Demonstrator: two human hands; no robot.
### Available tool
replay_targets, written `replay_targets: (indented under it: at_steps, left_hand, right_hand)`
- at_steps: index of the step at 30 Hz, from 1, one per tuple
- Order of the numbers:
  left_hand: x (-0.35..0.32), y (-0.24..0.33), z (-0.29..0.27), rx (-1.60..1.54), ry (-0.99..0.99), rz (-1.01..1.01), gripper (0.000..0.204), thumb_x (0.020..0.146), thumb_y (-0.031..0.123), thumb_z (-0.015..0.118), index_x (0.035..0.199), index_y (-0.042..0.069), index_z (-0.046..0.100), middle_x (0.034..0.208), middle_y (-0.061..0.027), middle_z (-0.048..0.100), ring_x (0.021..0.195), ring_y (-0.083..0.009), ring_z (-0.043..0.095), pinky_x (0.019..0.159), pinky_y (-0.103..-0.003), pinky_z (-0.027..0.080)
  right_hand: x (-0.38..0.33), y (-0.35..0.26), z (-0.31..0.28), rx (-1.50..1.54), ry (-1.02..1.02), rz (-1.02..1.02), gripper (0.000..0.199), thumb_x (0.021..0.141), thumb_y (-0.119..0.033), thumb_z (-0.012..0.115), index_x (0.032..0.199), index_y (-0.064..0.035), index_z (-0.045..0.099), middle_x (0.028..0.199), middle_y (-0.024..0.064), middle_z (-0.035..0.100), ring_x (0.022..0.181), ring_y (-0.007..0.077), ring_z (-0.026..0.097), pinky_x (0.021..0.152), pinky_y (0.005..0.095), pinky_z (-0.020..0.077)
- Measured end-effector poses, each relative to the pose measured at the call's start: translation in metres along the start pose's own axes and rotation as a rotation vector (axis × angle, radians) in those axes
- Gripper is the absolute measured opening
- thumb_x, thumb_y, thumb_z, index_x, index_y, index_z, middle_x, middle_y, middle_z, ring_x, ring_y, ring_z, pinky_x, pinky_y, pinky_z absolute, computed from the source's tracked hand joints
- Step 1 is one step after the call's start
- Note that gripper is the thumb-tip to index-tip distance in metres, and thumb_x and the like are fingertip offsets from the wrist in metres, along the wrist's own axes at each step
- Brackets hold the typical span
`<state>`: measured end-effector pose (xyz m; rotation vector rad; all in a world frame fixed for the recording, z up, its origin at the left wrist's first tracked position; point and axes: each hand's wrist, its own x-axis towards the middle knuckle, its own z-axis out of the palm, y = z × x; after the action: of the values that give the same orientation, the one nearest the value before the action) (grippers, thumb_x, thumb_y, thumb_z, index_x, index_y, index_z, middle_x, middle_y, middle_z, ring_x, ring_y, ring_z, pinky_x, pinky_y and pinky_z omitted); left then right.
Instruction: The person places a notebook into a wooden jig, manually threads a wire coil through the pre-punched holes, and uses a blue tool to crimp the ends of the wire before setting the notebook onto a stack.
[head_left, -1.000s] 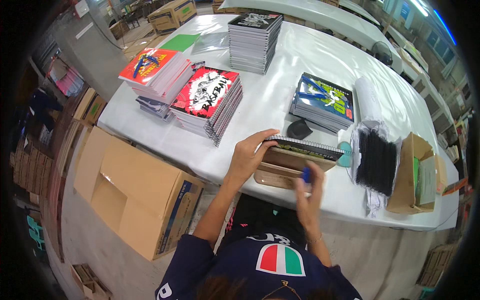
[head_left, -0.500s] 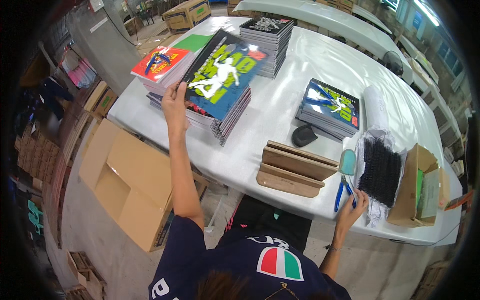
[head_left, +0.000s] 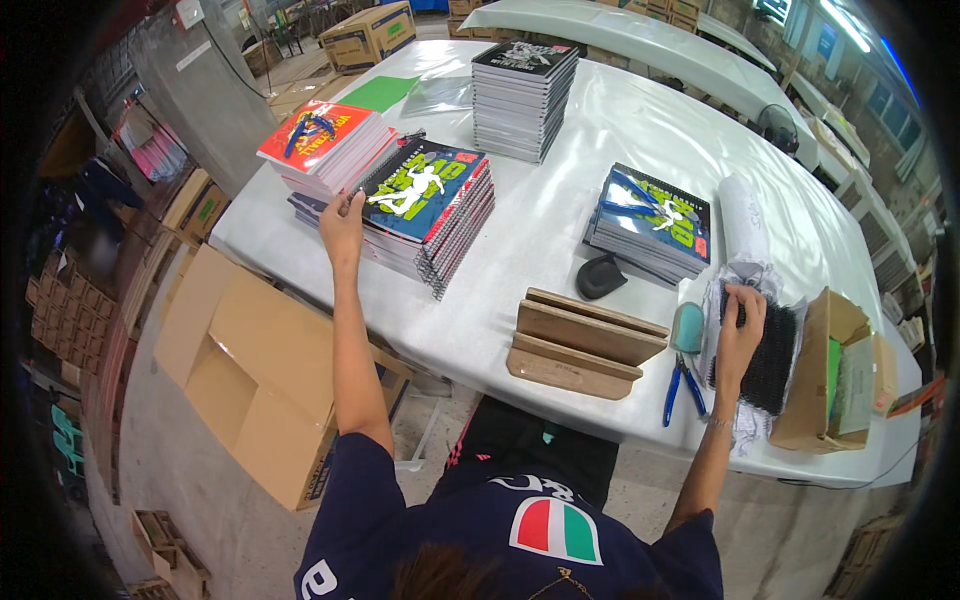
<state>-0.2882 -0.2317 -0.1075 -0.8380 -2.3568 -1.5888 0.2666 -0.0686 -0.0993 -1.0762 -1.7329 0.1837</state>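
My left hand reaches far out to the left and rests its fingers on the near edge of a blue-covered spiral notebook. That notebook lies on top of a stack of spiral notebooks. My right hand is at the table's right side, with its fingers curled into a bundle of black binding coils lying on white wrapping. A wooden slotted jig stands bare at the front edge between my arms. Blue-handled pliers lie just left of my right hand.
On the white table are a red-covered stack, a tall dark stack, a blue-green stack, a black pad, a white roll and an open carton. A large cardboard box sits on the floor at left.
The notebook that was at the wooden jig has been carried left and laid on the stack. My right hand moved from the pliers up onto the black coils.
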Motion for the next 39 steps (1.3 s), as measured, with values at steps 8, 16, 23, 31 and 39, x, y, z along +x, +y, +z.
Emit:
replay_targets:
  at_steps: [8,16,23,31,39]
  left_hand:
    - [-0.011,-0.004,0.001,-0.045,0.068,-0.007,0.038,0.085,0.032,0.071,0.1,-0.003,0.07,0.063,-0.0017,0.052,0.059,-0.0114,0.046,0.056,-0.029,0.039]
    - [-0.022,0.005,0.007,-0.089,0.175,-0.028,0.035,0.083,0.028,0.075,0.104,0.001,0.07,0.065,-0.0009,0.054,0.061,-0.0088,0.047,0.057,-0.026,0.04]
    - [-0.025,-0.002,0.01,-0.066,0.213,0.072,0.028,0.085,0.022,0.074,0.102,0.0,0.068,0.062,-0.0027,0.052,0.057,-0.0127,0.048,0.056,-0.03,0.041]
    - [-0.03,0.005,0.011,-0.026,0.226,0.094,0.024,0.087,0.023,0.072,0.097,0.001,0.068,0.059,-0.0013,0.051,0.056,-0.0118,0.048,0.054,-0.03,0.04]
    - [-0.046,0.023,-0.003,0.038,0.246,0.012,0.025,0.09,0.023,0.065,0.109,0.006,0.066,0.076,-0.0073,0.058,0.068,-0.0222,0.054,0.066,-0.038,0.045]
  right_hand:
    - [0.044,-0.006,0.051,0.012,-0.152,-0.113,0.014,0.09,-0.007,0.061,0.102,-0.0044,0.067,0.098,0.0166,0.06,0.095,0.0314,0.06,0.086,0.038,0.0449]
    - [0.102,0.119,0.103,-0.039,-0.288,0.354,0.049,0.09,-0.034,0.065,0.107,0.0115,0.065,0.089,0.0189,0.065,0.083,0.0232,0.062,0.074,0.0345,0.0477]
    - [0.115,0.122,0.103,0.168,-0.348,0.438,0.036,0.083,-0.027,0.072,0.089,0.008,0.069,0.069,0.0099,0.065,0.061,0.014,0.059,0.058,0.0285,0.0461]
    - [0.11,0.097,0.111,0.044,0.023,0.248,0.02,0.086,-0.013,0.062,0.098,0.0032,0.058,0.08,0.0177,0.06,0.075,0.0296,0.059,0.073,0.0385,0.0466]
    - [0.105,0.037,0.102,0.311,0.299,0.246,0.016,0.096,-0.006,0.048,0.112,-0.0009,0.048,0.096,0.0142,0.059,0.08,0.022,0.056,0.074,0.0349,0.0458]
